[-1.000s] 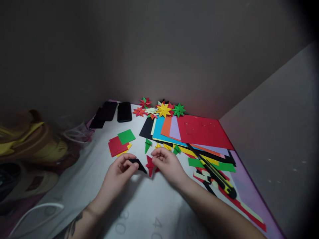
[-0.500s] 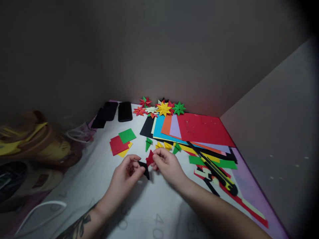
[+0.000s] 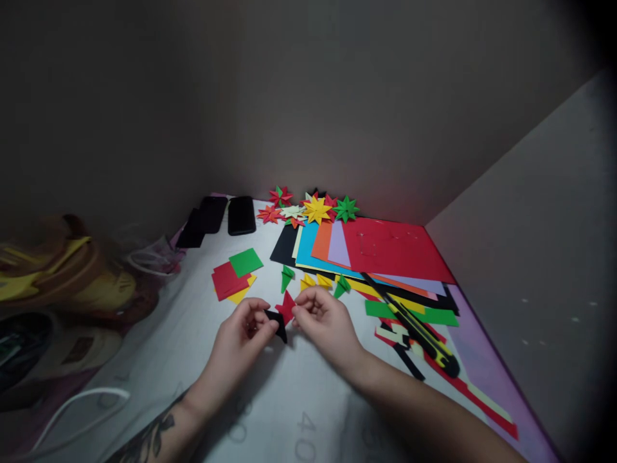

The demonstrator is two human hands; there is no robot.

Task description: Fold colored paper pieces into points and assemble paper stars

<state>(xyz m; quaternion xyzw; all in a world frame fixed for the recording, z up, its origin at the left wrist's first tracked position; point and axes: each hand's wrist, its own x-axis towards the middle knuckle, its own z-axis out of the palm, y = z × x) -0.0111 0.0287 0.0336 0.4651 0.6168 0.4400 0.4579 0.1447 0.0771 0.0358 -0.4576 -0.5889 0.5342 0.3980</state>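
The left hand (image 3: 236,337) pinches a black folded piece (image 3: 278,323) between thumb and forefinger, its other fingers curled in behind; the right hand (image 3: 332,328) pinches a red folded piece (image 3: 286,307) at its right edge, thumb against forefinger, the remaining fingers bent loosely. The two pieces are close together above the white table cover (image 3: 270,405), between the hands, the red at about one o'clock from the black; whether they are joined, I cannot tell.

Taking the red piece as the centre of the dial and the wall as twelve, a green folded piece (image 3: 287,278) lies at twelve; two yellow folded pieces (image 3: 315,282) sit side by side near one o'clock, with a second green folded piece (image 3: 342,287) just beyond them, nearer two; a small overlapping group of paper squares (image 3: 230,281), green, red and yellow, lies at ten.

Farther off, a cluster of paper stars (image 3: 317,210) stands between twelve and one; a fan of coloured sheets (image 3: 400,247) spreads around two; a yellow-and-black cutter (image 3: 429,341) lies slantwise at about four, across a green strip (image 3: 441,317), with paper scraps (image 3: 400,335) beside it; a black rounded slab (image 3: 241,215) rests at eleven.
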